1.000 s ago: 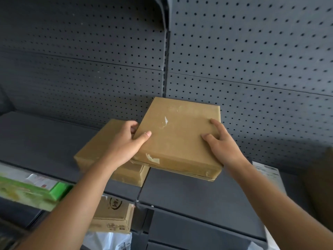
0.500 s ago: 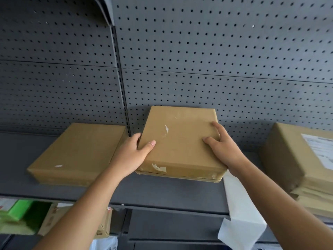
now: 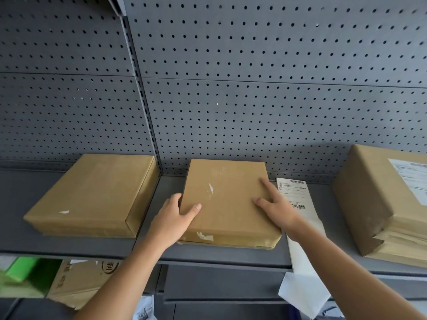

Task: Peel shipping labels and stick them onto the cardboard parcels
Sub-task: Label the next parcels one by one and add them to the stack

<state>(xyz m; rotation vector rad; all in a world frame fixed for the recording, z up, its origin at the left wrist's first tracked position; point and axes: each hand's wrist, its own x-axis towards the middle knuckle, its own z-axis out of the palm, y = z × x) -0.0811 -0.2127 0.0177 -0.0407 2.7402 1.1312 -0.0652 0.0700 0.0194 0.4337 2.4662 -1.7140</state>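
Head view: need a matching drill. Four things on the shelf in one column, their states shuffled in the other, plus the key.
Things:
1. middle parcel
2. left parcel
3. right parcel
4. label sheet

States:
A. printed label already on top
B. hangs over the front edge of the shelf
C. held by the left hand and the right hand
D. lies untouched, left of the upright

Pairs: 1-C, 2-D, 3-A, 4-B
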